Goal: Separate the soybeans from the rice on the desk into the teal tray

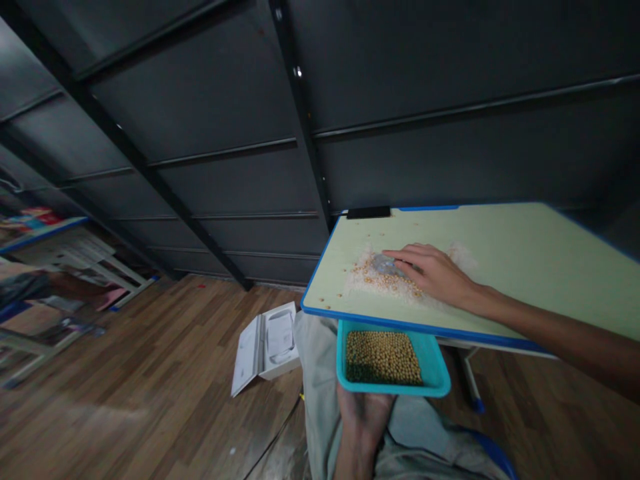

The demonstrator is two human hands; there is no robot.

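My left hand point(364, 408) supports a turquoise plastic tray point(434, 365) from below, just under the table's front edge. Many round, tan soybeans point(383, 357) lie in it, gathered toward the left. On the tabletop, my right hand point(433, 270) is closed around a clear, greyish plastic piece point(386, 265) whose exact kind I cannot make out. That piece rests in a spread of white, rice-like grains point(361, 283) mixed with loose soybeans. A few beans lie apart near the table's left corner, and a smaller patch of white grains point(463, 256) is beyond my right hand.
The pale green table point(530, 267) has a blue edge, with a black flat object point(369, 213) at its back. An open white box point(277, 337) and a cable point(277, 433) lie on the wooden floor. At far left, a person's leg point(75, 287) shows beside another table.
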